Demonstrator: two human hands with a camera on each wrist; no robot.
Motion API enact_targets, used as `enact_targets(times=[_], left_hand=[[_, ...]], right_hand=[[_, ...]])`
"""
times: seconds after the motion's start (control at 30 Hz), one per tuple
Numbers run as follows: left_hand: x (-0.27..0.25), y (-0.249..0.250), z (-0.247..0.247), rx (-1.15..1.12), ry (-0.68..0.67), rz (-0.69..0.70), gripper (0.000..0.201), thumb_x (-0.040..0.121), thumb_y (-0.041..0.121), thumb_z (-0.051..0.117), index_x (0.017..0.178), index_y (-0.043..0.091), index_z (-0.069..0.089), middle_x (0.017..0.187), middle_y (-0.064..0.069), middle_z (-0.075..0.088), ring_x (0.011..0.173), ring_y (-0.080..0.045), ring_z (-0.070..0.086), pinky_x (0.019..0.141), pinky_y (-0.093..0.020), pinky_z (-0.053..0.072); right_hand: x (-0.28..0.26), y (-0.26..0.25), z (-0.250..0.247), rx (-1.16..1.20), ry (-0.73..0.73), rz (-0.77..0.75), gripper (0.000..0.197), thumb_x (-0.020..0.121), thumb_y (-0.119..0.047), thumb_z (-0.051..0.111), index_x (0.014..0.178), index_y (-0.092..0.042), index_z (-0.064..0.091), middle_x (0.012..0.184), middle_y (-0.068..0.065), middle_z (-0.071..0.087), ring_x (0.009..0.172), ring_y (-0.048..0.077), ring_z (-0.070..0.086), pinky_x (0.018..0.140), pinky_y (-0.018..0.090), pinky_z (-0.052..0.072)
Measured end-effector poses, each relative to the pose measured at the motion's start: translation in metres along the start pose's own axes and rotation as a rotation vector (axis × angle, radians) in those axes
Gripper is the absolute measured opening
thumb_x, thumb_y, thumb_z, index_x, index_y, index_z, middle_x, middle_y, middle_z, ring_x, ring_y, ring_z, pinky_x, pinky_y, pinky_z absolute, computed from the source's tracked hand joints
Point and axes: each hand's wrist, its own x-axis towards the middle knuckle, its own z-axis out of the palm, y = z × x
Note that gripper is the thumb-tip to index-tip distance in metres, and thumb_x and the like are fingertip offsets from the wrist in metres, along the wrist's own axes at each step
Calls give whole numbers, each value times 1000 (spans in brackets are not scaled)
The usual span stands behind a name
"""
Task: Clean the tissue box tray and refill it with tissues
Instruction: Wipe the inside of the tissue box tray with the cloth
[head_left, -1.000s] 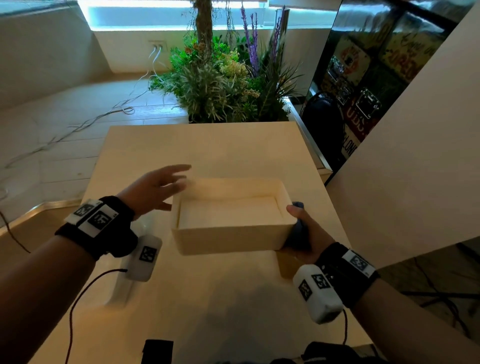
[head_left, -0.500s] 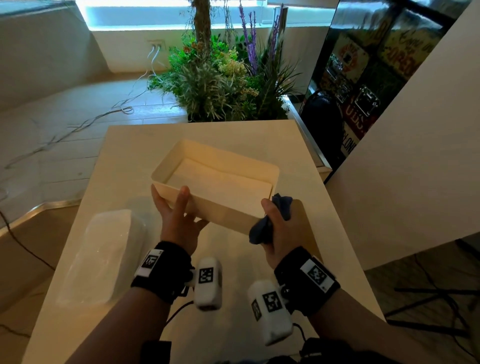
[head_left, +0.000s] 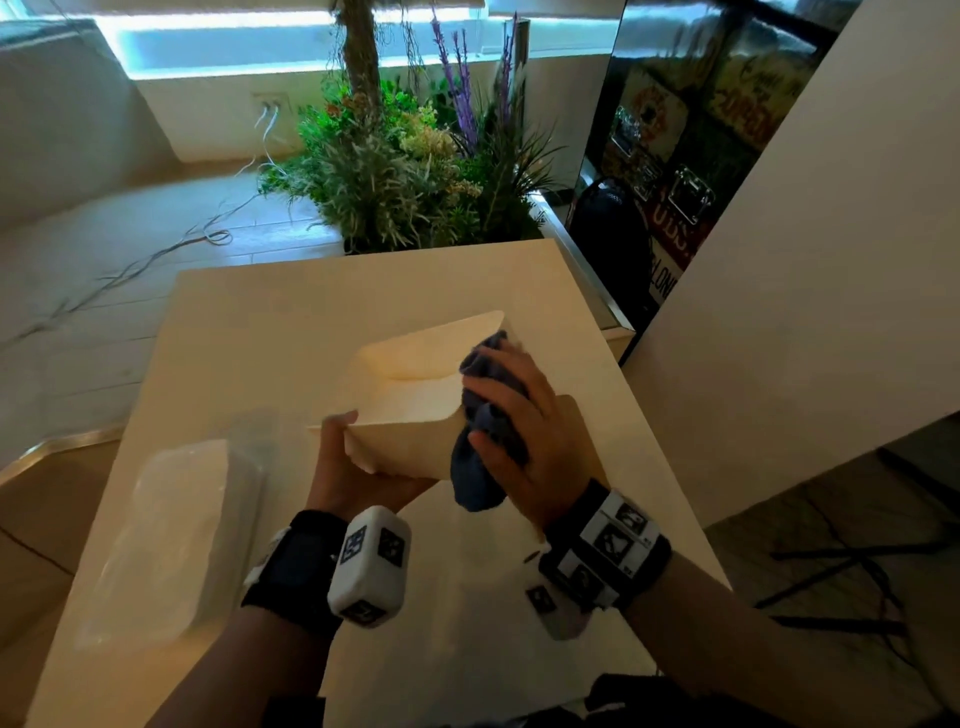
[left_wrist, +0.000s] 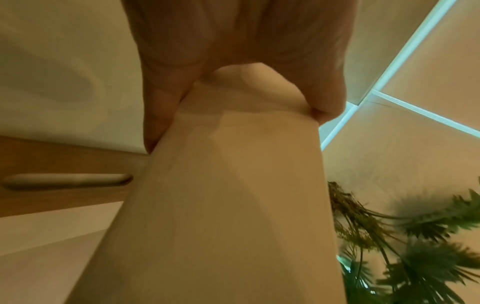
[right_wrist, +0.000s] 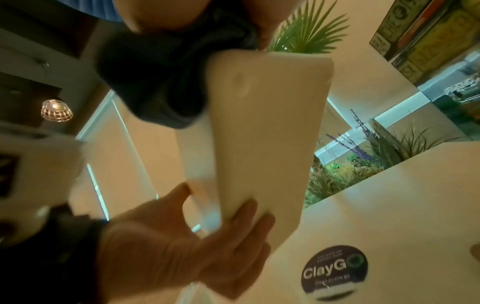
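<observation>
Holding the lifted tray (head_left: 410, 441) by its 7 o'clock corner, left hand (head_left: 353, 473) curled underneath; right hand (head_left: 530, 431) clutches the cloth (head_left: 478, 467) at 3 o'clock; hard wiping could twist it loose.

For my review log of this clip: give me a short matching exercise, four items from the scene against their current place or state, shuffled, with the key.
Items:
1. tray
2. cloth
3. tissue pack
4. round sticker

States:
A. lying on the table, nobody touching it
B. lifted and tilted, gripped by the left hand
C. stuck flat on the tabletop
D. bunched in the right hand against the tray

Pairs: 1-B, 2-D, 3-A, 4-C
</observation>
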Motion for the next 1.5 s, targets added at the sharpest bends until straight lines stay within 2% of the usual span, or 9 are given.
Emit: enact_targets(times=[0.1,0.23,0.47,0.67,0.8,1.0,1.3,1.4,1.5], left_hand=[[0,-4,-2,-95,21,3,52,75,42,47,123,22,48,120,-19,57,112,-43,52,101,-59,35],[-3,-10,2,-92,62,28,44,75,44,52,112,21,51,114,-21,56,106,-43,53,96,-58,40],[-9,-13,4,-35,-22,-27,44,58,42,55,71,5,75,72,-18,73,70,-35,71,55,-41,58],[-3,-5,-2,-75,95,-13,40,76,45,49,105,18,53,116,-16,58,110,-38,52,99,-57,38],[-4,-1,5,-67,84,-29,37,75,45,51,99,17,56,109,-17,59,110,-37,51,102,-55,36],[-3,-9,1,-11,-62,-85,55,56,38,65,102,10,59,81,-15,73,79,-32,69,58,-41,57],[-7,-1,22,-4,76,64,35,84,42,40,89,13,59,72,-13,75,95,-33,55,85,-51,47],[-12,-2,30,37,114,70,18,89,30,38,90,20,54,85,-9,69,83,-26,66,58,-36,58],[-25,-9,47,78,114,140,38,98,2,25,76,29,39,49,9,65,36,5,58,33,-12,43]], right_hand=[[15,15,-5,172,165,256,49,90,-51,41,118,-13,52,127,11,50,120,20,46,105,29,38],[18,24,-1,331,355,725,69,78,-67,44,119,-12,51,120,17,55,113,26,53,97,50,46],[-4,-21,8,-55,-115,-39,58,83,-41,57,131,-13,42,140,12,35,133,31,32,113,40,28],[27,28,-4,108,59,334,53,85,-39,44,129,-9,47,128,16,51,120,25,48,105,25,36],[12,38,-1,234,212,692,50,80,-56,40,120,-27,48,122,14,54,113,22,52,99,45,45],[-15,-10,-1,-114,-155,-113,62,78,-48,60,127,-16,41,138,7,31,133,30,29,114,39,26],[6,37,-12,177,220,458,39,88,-53,41,125,-43,38,129,8,46,121,17,45,107,41,39],[-26,14,-1,-53,49,136,45,92,-50,37,129,-25,38,137,10,33,131,31,33,113,38,30],[-25,10,-4,-64,26,-110,31,96,-33,39,118,-12,45,131,12,36,131,28,33,113,40,30]])
